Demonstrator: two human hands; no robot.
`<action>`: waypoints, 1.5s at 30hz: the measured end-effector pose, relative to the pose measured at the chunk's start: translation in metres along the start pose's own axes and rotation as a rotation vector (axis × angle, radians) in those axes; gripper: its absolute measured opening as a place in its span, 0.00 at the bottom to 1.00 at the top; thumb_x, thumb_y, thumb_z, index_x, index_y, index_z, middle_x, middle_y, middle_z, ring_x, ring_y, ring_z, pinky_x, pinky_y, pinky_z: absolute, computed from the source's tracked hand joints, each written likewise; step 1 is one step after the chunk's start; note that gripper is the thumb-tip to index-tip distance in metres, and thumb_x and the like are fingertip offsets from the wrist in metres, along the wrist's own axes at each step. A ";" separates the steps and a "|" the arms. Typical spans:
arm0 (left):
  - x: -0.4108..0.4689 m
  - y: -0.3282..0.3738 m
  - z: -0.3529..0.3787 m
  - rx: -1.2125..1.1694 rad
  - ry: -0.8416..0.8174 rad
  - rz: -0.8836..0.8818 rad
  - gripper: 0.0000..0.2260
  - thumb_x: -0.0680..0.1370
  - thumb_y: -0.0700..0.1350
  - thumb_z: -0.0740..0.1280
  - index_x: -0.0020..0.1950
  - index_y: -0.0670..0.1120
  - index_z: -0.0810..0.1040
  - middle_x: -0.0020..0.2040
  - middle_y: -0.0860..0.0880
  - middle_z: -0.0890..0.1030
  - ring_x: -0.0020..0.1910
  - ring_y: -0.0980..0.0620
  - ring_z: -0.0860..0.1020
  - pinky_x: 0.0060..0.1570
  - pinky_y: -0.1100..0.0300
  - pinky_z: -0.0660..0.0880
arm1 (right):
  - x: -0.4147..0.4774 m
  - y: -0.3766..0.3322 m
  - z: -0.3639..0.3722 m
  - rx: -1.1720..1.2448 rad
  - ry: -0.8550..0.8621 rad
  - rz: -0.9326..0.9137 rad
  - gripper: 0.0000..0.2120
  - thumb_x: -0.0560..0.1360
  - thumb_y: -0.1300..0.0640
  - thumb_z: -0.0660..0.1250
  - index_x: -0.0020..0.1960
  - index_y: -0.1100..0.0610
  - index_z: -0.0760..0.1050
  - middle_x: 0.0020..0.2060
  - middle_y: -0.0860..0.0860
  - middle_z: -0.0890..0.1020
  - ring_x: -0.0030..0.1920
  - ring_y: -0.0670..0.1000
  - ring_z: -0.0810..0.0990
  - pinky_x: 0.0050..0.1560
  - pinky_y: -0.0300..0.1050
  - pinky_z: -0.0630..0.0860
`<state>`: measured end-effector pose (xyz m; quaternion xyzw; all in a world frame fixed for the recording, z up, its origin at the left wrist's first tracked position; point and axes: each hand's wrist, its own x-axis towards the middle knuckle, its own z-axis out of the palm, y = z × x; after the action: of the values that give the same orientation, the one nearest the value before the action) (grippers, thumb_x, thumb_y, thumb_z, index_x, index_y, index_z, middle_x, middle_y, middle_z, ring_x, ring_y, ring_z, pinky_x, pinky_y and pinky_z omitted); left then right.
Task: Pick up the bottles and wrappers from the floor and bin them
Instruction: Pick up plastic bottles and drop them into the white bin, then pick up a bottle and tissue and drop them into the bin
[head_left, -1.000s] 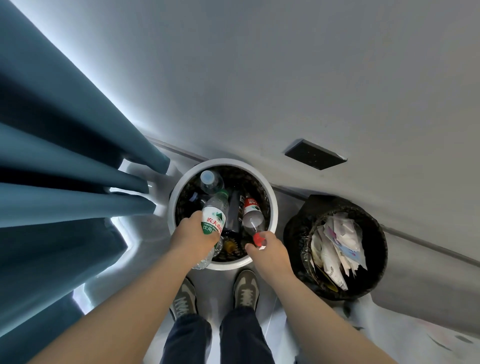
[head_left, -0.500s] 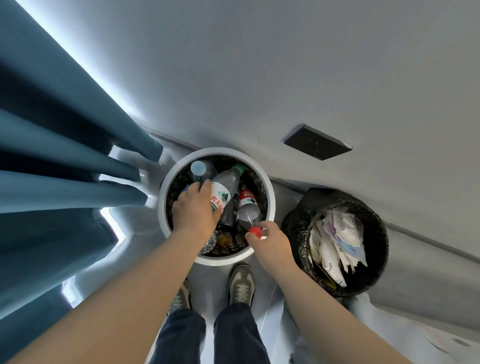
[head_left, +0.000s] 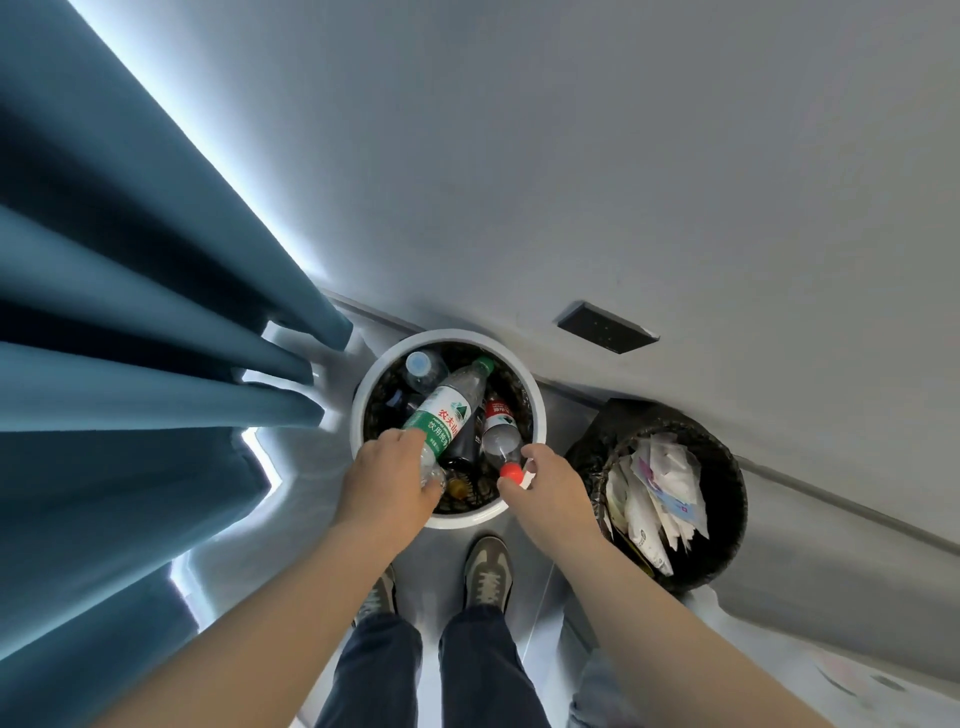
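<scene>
A white round bin (head_left: 540, 410) stands on the floor in front of my feet and holds several bottles. A clear bottle with a green label (head_left: 448, 415) lies slanted inside it, green cap toward the far rim. My left hand (head_left: 389, 480) grips that bottle's base end at the near rim. A clear bottle with a red label and red cap (head_left: 500, 434) stands tilted in the bin, cap toward me. My right hand (head_left: 553, 486) pinches its neck by the cap. To the right, a black bin (head_left: 730, 470) is full of white wrappers (head_left: 654, 501).
Blue curtains (head_left: 130, 374) hang close on the left. The grey wall runs behind both bins, with a black socket plate (head_left: 605, 328) on it. Another clear bottle (head_left: 423, 368) lies at the white bin's far side. My shoes (head_left: 488, 577) stand just short of the bins.
My left hand has drawn back from deep in the white bin to its near rim, and the green-labelled bottle now lies lower across the bin. My right hand stays at the red cap.
</scene>
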<state>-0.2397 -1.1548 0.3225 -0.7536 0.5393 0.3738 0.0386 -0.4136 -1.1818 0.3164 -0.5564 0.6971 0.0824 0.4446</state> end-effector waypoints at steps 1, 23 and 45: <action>-0.008 0.000 -0.007 0.009 -0.031 -0.008 0.17 0.75 0.51 0.65 0.63 0.47 0.72 0.57 0.47 0.76 0.54 0.45 0.75 0.49 0.53 0.75 | -0.008 -0.005 -0.006 -0.033 0.000 -0.018 0.20 0.76 0.52 0.64 0.66 0.55 0.68 0.60 0.53 0.74 0.54 0.52 0.75 0.52 0.44 0.72; -0.262 0.074 -0.207 0.085 -0.053 0.044 0.18 0.76 0.50 0.63 0.65 0.49 0.71 0.60 0.48 0.75 0.57 0.46 0.76 0.54 0.52 0.75 | -0.270 -0.122 -0.184 -0.513 -0.026 -0.595 0.21 0.74 0.53 0.64 0.67 0.52 0.72 0.57 0.50 0.77 0.57 0.52 0.75 0.56 0.46 0.73; -0.478 0.038 -0.230 -0.254 0.378 -0.350 0.17 0.75 0.52 0.63 0.62 0.49 0.72 0.60 0.51 0.76 0.59 0.50 0.75 0.55 0.59 0.71 | -0.431 -0.216 -0.175 -0.825 -0.174 -1.132 0.18 0.70 0.57 0.66 0.60 0.50 0.75 0.55 0.47 0.79 0.55 0.49 0.77 0.53 0.43 0.75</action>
<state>-0.2182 -0.9017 0.7895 -0.8904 0.3473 0.2791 -0.0934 -0.3292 -1.0653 0.8086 -0.9481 0.1743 0.1401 0.2260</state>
